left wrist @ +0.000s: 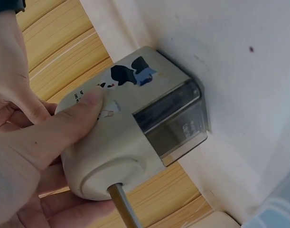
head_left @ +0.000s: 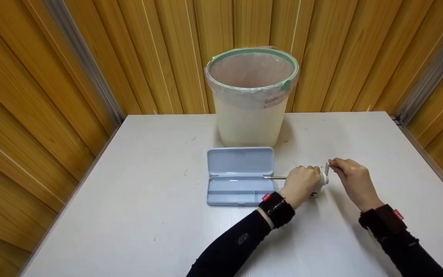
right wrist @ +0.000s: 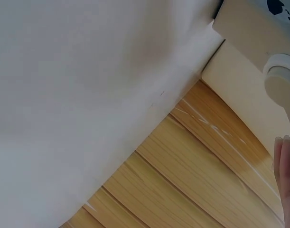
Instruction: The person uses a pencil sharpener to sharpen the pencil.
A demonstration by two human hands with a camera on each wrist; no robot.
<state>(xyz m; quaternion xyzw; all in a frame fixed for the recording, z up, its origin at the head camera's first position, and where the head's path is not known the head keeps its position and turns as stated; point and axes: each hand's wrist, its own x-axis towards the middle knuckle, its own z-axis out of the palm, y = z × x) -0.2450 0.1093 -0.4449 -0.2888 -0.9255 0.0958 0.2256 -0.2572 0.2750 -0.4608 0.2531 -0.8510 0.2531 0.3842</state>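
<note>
While the wooden panelled wall [head_left: 33,96] closes in on three sides, a white table [head_left: 148,215] carries everything, both hands working toward its right half. Beyond the hands, at the far edge, stands a pale bin [head_left: 251,96] lined with a clear bag and ringed in green. Just left of the left hand lies an open light-blue pencil case [head_left: 240,176], its lid folded back toward the bin and its tray nearer the person. Between the hands sits a cream pencil sharpener [left wrist: 135,128] on the table, printed with a small black and blue figure and fitted with a smoky transparent shavings drawer. The left hand [head_left: 301,185] wraps around the sharpener's body, thumb pressed flat on top and fingers curled beneath, holding it steady. A pencil [head_left: 276,177] juts from the sharpener's round front face, pointing left over the corner of the pencil case. The right hand [head_left: 351,177] is just right of the sharpener, its fingertips pinching the small white crank handle [head_left: 327,169] at the back end. In the right wrist view only a fingertip shows near the crank's round white hub.
</note>
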